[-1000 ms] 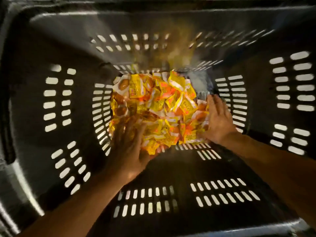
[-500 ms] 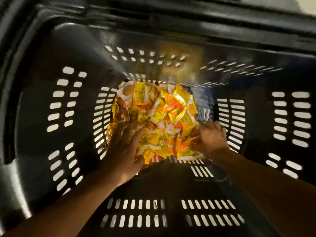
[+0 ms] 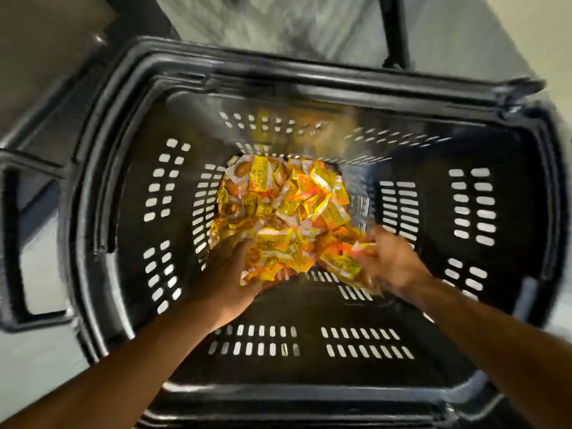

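Observation:
A deep black plastic basket (image 3: 309,85) with slotted walls holds a heap of small yellow and orange snack packets (image 3: 288,199) on its floor. Both my arms reach down into it. My left hand (image 3: 226,274) is under the near left side of the heap, fingers curled around a bunch of packets. My right hand (image 3: 393,264) is at the near right side, blurred, gripping a bunch of yellow packets. The handfuls sit a little above the basket floor.
The basket's rim frames the whole view, with a black handle (image 3: 18,243) at the left. Grey floor (image 3: 309,23) lies beyond the far rim, where a dark upright post (image 3: 394,29) stands. The near part of the basket floor is bare.
Both hands have closed on packets at the near edge of the heap and lifted them. The view has pulled back, so the whole rim now shows.

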